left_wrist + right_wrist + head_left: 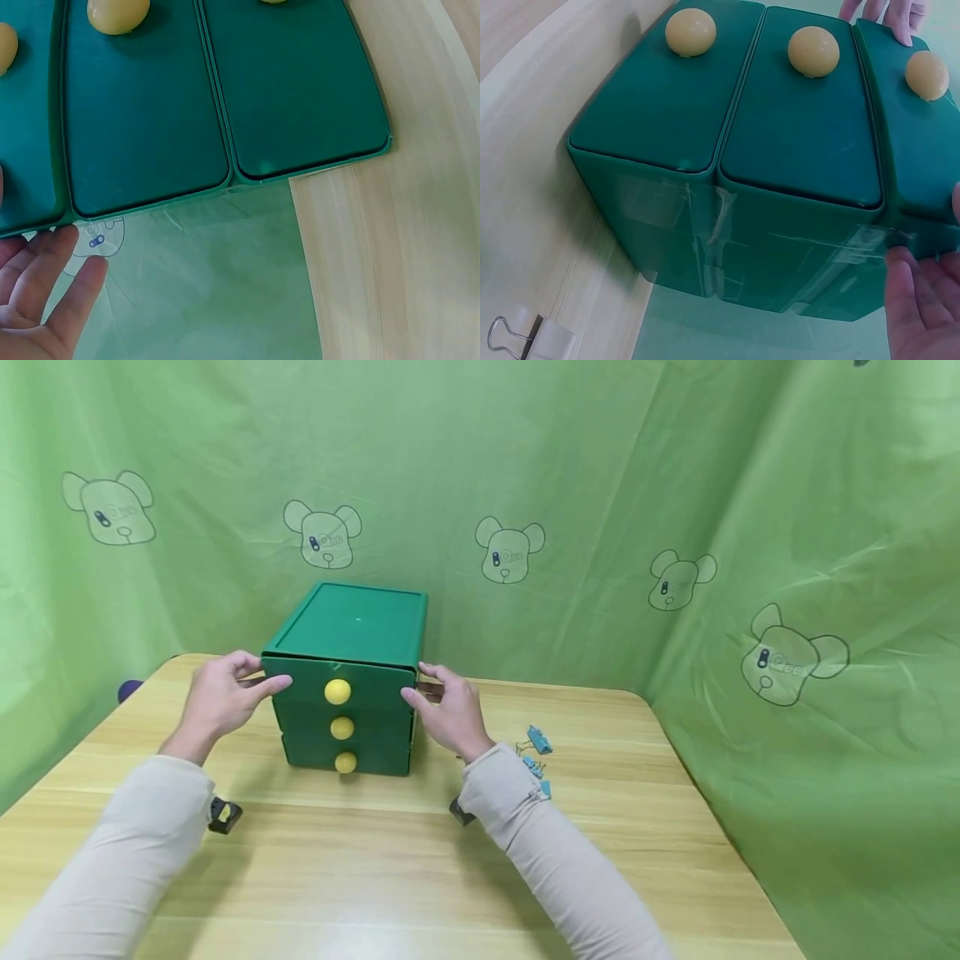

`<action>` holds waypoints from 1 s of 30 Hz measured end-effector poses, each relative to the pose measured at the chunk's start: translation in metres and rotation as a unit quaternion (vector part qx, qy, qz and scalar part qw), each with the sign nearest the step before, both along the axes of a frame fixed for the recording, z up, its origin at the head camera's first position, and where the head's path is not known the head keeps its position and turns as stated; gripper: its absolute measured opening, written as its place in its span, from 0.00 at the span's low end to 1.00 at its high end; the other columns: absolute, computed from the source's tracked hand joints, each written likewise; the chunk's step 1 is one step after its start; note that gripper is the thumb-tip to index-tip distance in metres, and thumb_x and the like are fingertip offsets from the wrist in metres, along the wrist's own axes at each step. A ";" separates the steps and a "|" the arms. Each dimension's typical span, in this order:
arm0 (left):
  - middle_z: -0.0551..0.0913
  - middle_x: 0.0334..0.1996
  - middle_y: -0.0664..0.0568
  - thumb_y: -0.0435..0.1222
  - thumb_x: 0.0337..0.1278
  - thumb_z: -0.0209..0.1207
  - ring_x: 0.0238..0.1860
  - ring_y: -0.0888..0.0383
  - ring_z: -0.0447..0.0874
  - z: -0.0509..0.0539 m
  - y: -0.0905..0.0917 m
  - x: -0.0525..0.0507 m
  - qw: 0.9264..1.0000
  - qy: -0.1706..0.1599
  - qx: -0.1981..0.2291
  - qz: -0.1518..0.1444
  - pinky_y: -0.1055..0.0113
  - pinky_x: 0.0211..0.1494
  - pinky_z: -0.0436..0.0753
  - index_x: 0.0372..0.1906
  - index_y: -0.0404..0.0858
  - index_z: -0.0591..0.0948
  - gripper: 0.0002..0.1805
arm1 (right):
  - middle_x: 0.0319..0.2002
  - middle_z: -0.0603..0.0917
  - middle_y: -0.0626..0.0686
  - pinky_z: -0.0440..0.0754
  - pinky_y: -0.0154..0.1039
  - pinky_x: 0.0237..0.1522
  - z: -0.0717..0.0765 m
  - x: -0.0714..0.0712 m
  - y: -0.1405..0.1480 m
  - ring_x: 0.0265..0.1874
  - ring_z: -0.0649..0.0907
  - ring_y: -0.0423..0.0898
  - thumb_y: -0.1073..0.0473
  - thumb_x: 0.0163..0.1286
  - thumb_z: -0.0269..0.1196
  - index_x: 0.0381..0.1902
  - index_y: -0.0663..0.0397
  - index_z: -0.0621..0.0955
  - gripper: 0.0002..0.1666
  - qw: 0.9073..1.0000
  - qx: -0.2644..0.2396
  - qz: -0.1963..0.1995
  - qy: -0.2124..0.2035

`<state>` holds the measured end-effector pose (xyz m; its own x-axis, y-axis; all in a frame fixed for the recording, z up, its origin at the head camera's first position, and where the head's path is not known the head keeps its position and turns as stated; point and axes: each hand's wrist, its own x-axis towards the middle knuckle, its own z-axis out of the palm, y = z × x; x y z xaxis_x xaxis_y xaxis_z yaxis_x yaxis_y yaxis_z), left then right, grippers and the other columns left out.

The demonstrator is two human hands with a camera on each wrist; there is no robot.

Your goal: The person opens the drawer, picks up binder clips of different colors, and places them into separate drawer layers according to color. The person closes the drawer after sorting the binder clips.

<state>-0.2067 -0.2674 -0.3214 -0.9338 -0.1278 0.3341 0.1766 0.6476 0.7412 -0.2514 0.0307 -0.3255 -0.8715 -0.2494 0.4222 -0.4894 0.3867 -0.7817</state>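
Note:
A green three-drawer box (352, 620) with yellow round knobs stands on the table. Its top drawer (382, 687) (26, 127) (922, 142) sticks out slightly, with a thin gap under the box's top. My left hand (221, 697) (45, 292) holds that drawer's left edge, thumb at the front and fingers at the side. At the right edge my right hand (453, 710) (922, 300) grips it the same way, thumb in front, fingers along the side. The middle drawer (142, 112) (802, 112) and bottom drawer (300, 90) (660, 97) look closed. What the drawers contain is hidden.
Several blue binder clips (539, 740) lie on the wooden table (360, 868) to the right of the box, near my right forearm; one clip (551, 341) shows in the right wrist view. A green curtain (585, 593) hangs behind. Something purple (129, 690) shows past the table's left edge.

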 end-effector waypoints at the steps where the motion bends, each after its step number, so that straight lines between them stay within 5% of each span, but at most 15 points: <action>1: 0.74 0.55 0.25 0.49 0.58 0.65 0.57 0.32 0.74 0.000 0.001 0.000 1.000 0.000 0.001 0.002 0.42 0.53 0.77 0.50 0.23 0.74 0.32 | 0.52 0.83 0.61 0.83 0.36 0.43 0.000 0.000 0.000 0.44 0.86 0.50 0.60 0.64 0.68 0.59 0.61 0.78 0.26 1.000 -0.001 -0.002 0.001; 30: 0.76 0.51 0.27 0.48 0.57 0.66 0.52 0.34 0.78 0.001 0.008 -0.002 0.999 0.013 0.013 0.037 0.43 0.51 0.79 0.47 0.24 0.75 0.29 | 0.47 0.85 0.61 0.83 0.36 0.42 0.001 -0.001 -0.004 0.43 0.86 0.50 0.60 0.63 0.69 0.56 0.61 0.79 0.23 1.000 -0.006 -0.027 -0.003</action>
<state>-0.2085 -0.2599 -0.3207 -0.9125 -0.2062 0.3534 0.1475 0.6397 0.7543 -0.2525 0.0272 -0.3243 -0.8858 -0.1969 0.4202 -0.4638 0.4031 -0.7890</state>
